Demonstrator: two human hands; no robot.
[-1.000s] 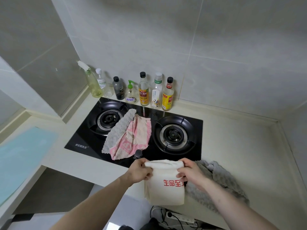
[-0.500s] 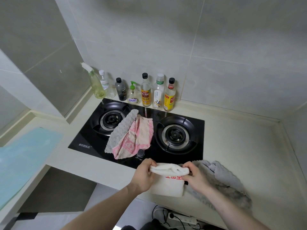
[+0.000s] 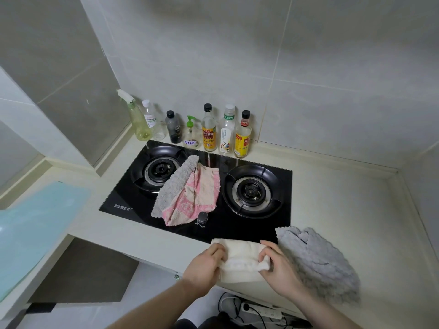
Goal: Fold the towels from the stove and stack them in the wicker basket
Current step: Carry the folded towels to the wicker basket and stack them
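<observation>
While the stove [image 3: 237, 224] fills the middle of the counter, I place everything by it. On its glass between the burners, a pink towel [image 3: 197, 198] overlaps a grey cloth [image 3: 171, 188]; another grey towel [image 3: 316, 262] lies off its near right corner. At its near edge, my left hand [image 3: 204, 269] and right hand [image 3: 278, 271] pinch the cream towel [image 3: 240, 255]. I'd align edges, then press the crease flat. No basket shows.
</observation>
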